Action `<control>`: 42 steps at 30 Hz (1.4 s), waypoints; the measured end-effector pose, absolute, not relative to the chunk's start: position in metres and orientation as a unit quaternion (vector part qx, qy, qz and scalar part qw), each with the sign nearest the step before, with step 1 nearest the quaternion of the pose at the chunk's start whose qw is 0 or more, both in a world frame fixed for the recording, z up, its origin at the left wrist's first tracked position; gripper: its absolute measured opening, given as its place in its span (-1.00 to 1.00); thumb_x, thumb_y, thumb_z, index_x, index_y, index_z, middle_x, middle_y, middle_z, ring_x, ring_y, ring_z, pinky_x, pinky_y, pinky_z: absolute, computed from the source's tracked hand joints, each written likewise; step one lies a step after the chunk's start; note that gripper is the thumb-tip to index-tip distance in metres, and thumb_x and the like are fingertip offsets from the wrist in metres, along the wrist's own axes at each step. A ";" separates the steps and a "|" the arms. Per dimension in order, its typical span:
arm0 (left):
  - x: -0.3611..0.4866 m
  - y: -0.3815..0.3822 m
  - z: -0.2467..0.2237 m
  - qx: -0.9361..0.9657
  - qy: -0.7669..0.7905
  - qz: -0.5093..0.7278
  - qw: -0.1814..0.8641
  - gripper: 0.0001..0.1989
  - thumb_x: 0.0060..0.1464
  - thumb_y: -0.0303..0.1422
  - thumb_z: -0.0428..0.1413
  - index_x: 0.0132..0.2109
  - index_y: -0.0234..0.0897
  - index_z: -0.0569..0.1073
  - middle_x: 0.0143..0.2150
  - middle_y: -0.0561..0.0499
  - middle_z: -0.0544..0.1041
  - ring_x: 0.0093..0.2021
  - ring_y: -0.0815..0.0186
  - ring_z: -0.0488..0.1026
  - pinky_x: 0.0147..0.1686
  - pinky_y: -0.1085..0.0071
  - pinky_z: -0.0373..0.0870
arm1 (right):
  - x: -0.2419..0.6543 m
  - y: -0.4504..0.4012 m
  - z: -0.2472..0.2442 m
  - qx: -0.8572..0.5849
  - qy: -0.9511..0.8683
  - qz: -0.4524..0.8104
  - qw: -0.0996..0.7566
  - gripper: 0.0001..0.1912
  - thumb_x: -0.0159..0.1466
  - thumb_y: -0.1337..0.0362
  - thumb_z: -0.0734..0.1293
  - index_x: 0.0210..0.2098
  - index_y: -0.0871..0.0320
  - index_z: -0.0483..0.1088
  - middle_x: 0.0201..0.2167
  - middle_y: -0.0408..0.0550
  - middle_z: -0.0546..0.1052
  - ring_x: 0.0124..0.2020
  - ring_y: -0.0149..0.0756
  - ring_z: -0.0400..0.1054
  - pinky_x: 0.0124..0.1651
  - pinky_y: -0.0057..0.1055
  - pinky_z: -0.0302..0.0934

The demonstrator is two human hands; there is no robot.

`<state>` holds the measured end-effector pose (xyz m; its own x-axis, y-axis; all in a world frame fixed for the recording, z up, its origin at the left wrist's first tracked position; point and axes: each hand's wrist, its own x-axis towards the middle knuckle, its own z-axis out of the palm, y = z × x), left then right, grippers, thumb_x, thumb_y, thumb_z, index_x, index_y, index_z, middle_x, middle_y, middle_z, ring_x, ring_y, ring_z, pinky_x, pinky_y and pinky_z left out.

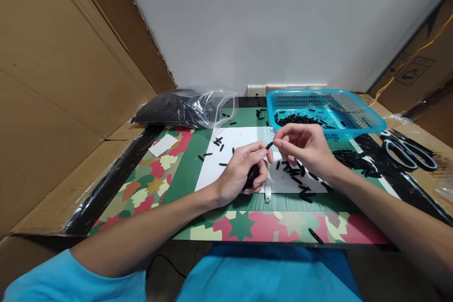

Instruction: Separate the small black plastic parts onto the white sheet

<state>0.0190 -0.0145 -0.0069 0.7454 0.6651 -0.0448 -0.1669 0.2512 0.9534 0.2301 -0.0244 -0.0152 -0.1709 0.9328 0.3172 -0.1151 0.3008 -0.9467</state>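
My left hand [244,167] is closed round a bunch of small black slender pieces [252,177] in its palm. Between its thumb and forefinger it also pinches the end of one small black piece [269,145]. My right hand [304,147] has its thumb and forefinger closed on the other end of that piece. Below the hands lies a white sheet [212,177] with several loose black pieces [295,172] scattered on it. A blue plastic basket [368,122] behind my right hand holds many more of them. What the pieces are I cannot tell.
A clear plastic bag [184,108] filled with something black lies at the back left. Scissors [406,153] rest at the right, near a pile of black pieces [357,163]. A cardboard wall [71,56] stands at the left. One stray piece [315,236] lies at the front edge.
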 end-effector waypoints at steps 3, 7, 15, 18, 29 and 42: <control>0.019 -0.015 -0.009 0.543 0.219 0.286 0.758 -0.67 0.44 -0.09 0.08 -0.22 -0.23 0.38 -0.65 0.22 0.33 -0.75 0.52 0.10 -0.77 0.67 0.06 | 0.232 -0.025 -0.013 -0.332 -0.586 0.500 0.545 -0.72 0.24 0.14 0.66 -0.29 0.17 0.59 -0.62 -0.22 0.49 -0.68 -0.50 0.24 -0.64 -0.55 0.17; 0.020 -0.014 -0.010 0.528 0.218 0.303 0.763 -0.65 0.42 -0.09 0.11 -0.27 -0.23 0.35 -0.66 0.22 0.30 -0.74 0.54 0.04 -0.76 0.66 0.07 | 0.234 -0.024 -0.013 -0.305 -0.594 0.517 0.535 -0.74 0.28 0.15 0.63 -0.31 0.17 0.57 -0.60 -0.19 0.52 -0.67 -0.50 0.25 -0.62 -0.54 0.16; 0.020 -0.014 -0.009 0.527 0.215 0.322 0.756 -0.65 0.39 -0.12 0.15 -0.32 -0.22 0.34 -0.66 0.21 0.29 -0.75 0.54 0.03 -0.77 0.65 0.06 | 0.235 -0.026 -0.015 -0.320 -0.629 0.495 0.506 -0.74 0.30 0.19 0.63 -0.13 0.13 0.58 -0.58 -0.26 0.49 -0.66 -0.51 0.26 -0.58 -0.55 0.20; 0.020 -0.013 -0.009 0.526 0.222 0.334 0.750 -0.65 0.38 -0.13 0.16 -0.32 -0.22 0.34 -0.67 0.22 0.29 -0.75 0.55 0.02 -0.77 0.66 0.06 | 0.232 -0.028 -0.014 -0.329 -0.639 0.471 0.511 -0.75 0.26 0.17 0.65 -0.20 0.16 0.61 -0.59 -0.23 0.51 -0.67 -0.49 0.27 -0.61 -0.53 0.22; 0.020 -0.013 -0.010 0.533 0.236 0.348 0.734 -0.63 0.37 -0.11 0.18 -0.33 -0.22 0.33 -0.67 0.23 0.28 -0.75 0.55 0.02 -0.76 0.66 0.08 | 0.230 -0.027 -0.012 -0.350 -0.660 0.413 0.522 -0.87 0.35 0.24 0.57 -0.19 0.16 0.65 -0.59 -0.21 0.55 -0.66 -0.50 0.32 -0.60 -0.54 0.22; 0.021 -0.013 -0.010 0.540 0.251 0.350 0.722 -0.63 0.40 -0.04 0.11 -0.25 -0.22 0.36 -0.68 0.23 0.28 -0.75 0.54 0.02 -0.75 0.67 0.06 | 0.228 -0.028 -0.010 -0.360 -0.643 0.393 0.550 -0.73 0.18 0.14 0.69 -0.28 0.16 0.66 -0.62 -0.17 0.56 -0.67 -0.43 0.32 -0.60 -0.46 0.20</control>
<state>0.0208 -0.0129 -0.0099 0.6280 0.7781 0.0157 -0.2346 0.1701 0.9571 0.2283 -0.0281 -0.0100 -0.1364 0.8957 0.4232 0.0307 0.4308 -0.9019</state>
